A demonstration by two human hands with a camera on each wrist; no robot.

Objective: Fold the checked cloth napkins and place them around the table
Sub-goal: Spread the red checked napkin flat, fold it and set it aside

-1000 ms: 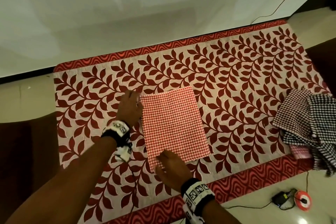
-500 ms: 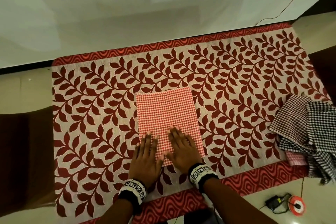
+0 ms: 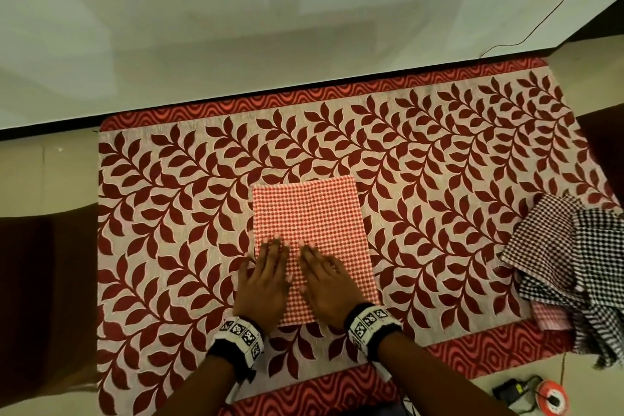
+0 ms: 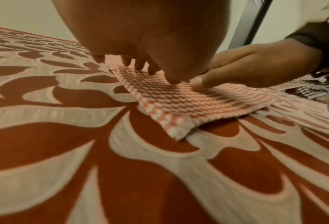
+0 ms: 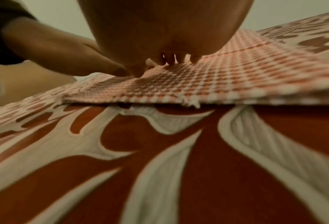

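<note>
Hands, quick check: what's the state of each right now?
Left hand: open, fingers straight, pressing flat on the red checked napkin.
Right hand: open, fingers straight, pressing flat on the same napkin, holding nothing.

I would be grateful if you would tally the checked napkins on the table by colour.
Red-and-white checked, folded under both hands: 1, the red napkin
Maroon-and-white checked, in the heap at the right edge: 1, the maroon napkin
Black-and-white checked, in the heap: at least 1, the black napkin
Pink checked, peeking out beneath the heap: 1, the pink napkin
Total: at least 4; the heap hides any others.
</note>
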